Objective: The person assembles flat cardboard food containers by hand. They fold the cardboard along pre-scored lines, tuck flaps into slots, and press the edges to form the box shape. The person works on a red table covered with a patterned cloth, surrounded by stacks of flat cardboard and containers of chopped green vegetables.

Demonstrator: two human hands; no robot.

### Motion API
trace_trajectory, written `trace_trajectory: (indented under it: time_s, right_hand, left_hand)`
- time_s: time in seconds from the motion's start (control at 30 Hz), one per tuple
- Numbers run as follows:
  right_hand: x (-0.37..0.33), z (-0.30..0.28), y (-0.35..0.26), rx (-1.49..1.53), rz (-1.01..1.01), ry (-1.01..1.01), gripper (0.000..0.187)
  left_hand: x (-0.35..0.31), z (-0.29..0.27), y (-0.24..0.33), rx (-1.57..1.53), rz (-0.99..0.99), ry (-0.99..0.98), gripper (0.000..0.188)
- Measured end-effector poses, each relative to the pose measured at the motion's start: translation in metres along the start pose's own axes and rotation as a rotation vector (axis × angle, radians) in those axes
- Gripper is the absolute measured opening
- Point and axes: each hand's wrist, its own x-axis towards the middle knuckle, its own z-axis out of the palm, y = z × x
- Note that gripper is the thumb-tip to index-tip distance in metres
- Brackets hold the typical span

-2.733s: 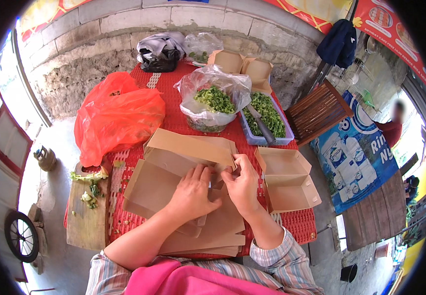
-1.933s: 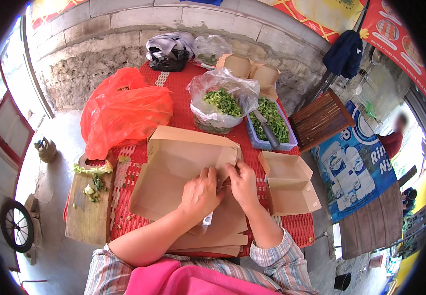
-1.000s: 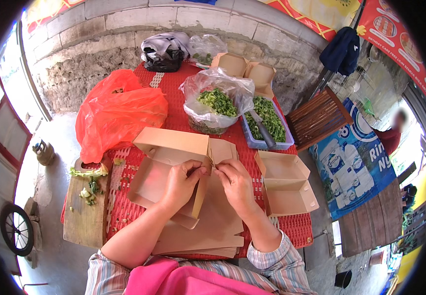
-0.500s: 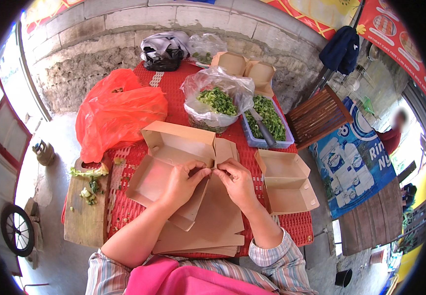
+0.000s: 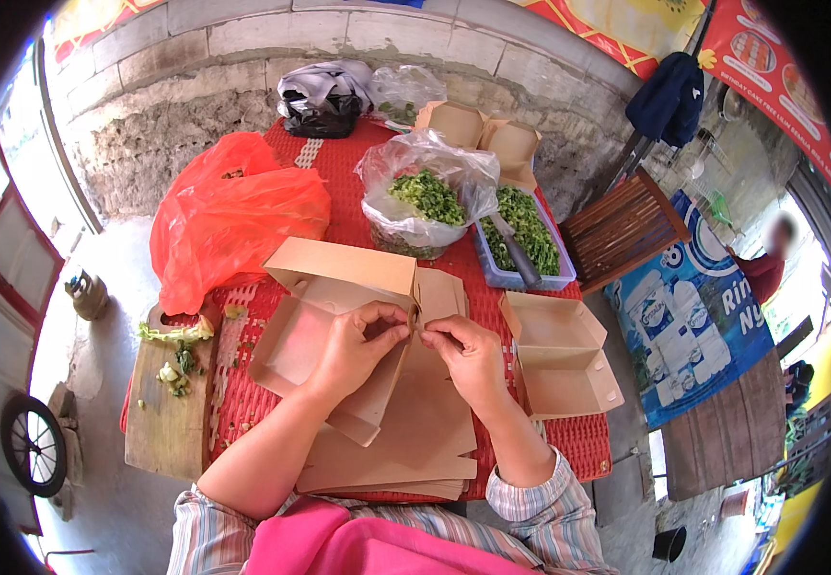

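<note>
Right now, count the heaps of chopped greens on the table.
2: one heap in the nearer clear bag, another heap in the pale tub under the knife. More may be hidden in the red bag or the farther clear bag.

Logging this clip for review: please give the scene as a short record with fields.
Left hand: pinching a corner of a part-folded cardboard box
Right hand: at the same corner
Partly beneath it: flat cardboard pieces
Right: second box, standing open
Left: red plastic bag, cutting board
Farther back: clear bag and tub of chopped greens
</note>
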Motion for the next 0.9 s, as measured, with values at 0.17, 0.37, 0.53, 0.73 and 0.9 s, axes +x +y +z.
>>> trace_trajectory:
  time_s: [0.17,0.37,0.53,0.73,0.9]
  right_hand:
    - [-0.001,0.008,0.0,-0.11,-0.099,0.001,0.008]
    - [-0.002,0.013,0.001,-0.075,-0.081,0.085,0.024]
    - [-0.002,0.013,-0.011,-0.177,0.127,0.023,0.059]
    - [0.001,0.005,0.039,-0.393,0.13,0.05,0.046]
    - [0.008,-0.01,0.045,-0.308,0.182,0.286,0.026]
  left_hand:
    - [-0.003,0.0,0.001,0.008,0.011,-0.036,0.019]
    - [-0.003,0.003,0.015,0.108,0.098,-0.001,0.024]
    - [-0.008,0.009,0.007,0.175,0.214,-0.076,0.025]
    - [-0.014,0.005,0.03,0.42,0.286,-0.323,0.04]
    - [-0.021,0.001,0.053,0.687,0.455,-0.611,0.062]
